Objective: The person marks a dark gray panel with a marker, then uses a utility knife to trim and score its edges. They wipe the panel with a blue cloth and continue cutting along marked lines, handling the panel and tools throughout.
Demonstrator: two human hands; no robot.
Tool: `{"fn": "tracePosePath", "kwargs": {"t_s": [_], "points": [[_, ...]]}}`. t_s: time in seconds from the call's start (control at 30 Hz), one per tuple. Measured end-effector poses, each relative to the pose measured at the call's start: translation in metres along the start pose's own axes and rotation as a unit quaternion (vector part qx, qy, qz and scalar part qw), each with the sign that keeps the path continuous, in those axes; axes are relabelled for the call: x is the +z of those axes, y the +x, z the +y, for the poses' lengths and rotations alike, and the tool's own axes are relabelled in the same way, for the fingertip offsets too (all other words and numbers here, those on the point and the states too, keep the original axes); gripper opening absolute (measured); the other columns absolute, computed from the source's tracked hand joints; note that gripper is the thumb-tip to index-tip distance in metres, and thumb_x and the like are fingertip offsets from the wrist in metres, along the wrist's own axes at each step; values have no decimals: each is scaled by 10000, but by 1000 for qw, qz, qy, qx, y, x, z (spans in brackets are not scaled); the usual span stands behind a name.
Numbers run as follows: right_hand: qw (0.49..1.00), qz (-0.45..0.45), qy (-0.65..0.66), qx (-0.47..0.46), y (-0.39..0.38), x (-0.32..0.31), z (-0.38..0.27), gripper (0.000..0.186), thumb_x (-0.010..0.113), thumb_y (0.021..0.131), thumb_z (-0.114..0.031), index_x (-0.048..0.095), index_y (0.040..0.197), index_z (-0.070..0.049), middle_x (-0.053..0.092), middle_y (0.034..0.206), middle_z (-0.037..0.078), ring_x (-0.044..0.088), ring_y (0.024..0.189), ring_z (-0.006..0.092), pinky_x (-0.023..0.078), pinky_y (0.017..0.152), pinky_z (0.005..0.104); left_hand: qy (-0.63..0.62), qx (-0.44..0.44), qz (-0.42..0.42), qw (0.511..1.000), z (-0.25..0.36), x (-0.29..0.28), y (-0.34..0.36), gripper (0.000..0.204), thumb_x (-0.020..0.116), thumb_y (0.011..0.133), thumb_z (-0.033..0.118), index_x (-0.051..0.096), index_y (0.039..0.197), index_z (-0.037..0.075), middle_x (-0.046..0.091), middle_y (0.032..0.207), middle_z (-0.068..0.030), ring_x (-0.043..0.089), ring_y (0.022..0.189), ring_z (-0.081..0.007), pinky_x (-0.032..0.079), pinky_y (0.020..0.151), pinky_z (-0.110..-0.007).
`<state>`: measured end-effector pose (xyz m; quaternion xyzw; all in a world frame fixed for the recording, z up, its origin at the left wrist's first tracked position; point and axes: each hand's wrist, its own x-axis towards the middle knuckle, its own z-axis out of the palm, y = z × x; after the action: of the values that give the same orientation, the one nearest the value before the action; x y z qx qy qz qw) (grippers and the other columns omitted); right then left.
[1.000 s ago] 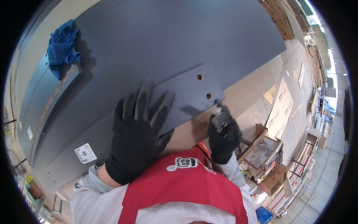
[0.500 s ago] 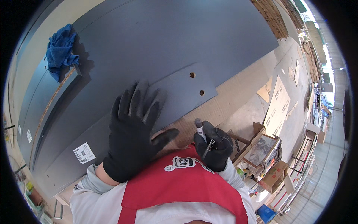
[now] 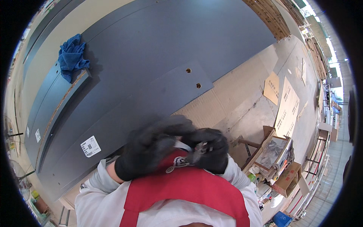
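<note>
My left hand and my right hand, both in black gloves, meet in front of my red apron. The right is closed; a small metallic piece shows at its fingers. A bit of the white pen-like stick shows between the hands, the rest hidden by the gloves. Curled toward the stick, the left fingers are smeared by motion, so their grip cannot be made out. Beyond the hands lies a dark grey panel with two round holes near its right end, on a larger grey board.
A blue cloth hangs over the end of a narrow grey panel at the left. A white label sticks to the near panel. Cardboard sheets lie at right, near an open-topped box and a carton.
My left hand has left the grey panel and come over to my right hand, its fingers now curled. The right hand has moved slightly left. The view has shifted a little.
</note>
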<state>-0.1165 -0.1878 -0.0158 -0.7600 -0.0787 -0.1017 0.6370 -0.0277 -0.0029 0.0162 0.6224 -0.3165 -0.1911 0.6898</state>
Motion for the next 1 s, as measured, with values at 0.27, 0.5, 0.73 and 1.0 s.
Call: {"fn": "tracePosePath", "kwargs": {"t_s": [0.27,0.5,0.73,1.0], "points": [[949,167,138,230,-8,-36,-18,294,398,986,-149,506,1194,29,570,722,41,516,599,89,419,538,226,-57,-108,224,967,12,-55,-29,442,395,987,263,412,1279,-68,451,520,-8,377,328,-70,336,325,-219],[913,101,-7,396,36,-22,-47,274,409,970,-158,558,1086,40,583,637,65,550,521,126,447,505,236,-66,-105,315,941,-3,-50,-36,443,390,987,286,431,1279,-45,448,490,-1,378,343,-54,303,334,-215],[884,58,-180,427,53,-2,-58,228,483,948,-146,589,970,55,621,634,84,582,513,121,462,473,248,-39,-100,216,970,-3,-58,-41,437,381,985,289,434,1271,-38,482,490,-1,400,343,-63,318,349,-225],[913,-59,-312,256,47,0,-42,210,501,933,-112,613,984,59,642,654,84,611,531,111,477,476,234,-37,-107,215,970,2,-58,-38,430,395,980,271,426,1266,-49,496,477,-1,404,345,-68,341,381,-222]]}}
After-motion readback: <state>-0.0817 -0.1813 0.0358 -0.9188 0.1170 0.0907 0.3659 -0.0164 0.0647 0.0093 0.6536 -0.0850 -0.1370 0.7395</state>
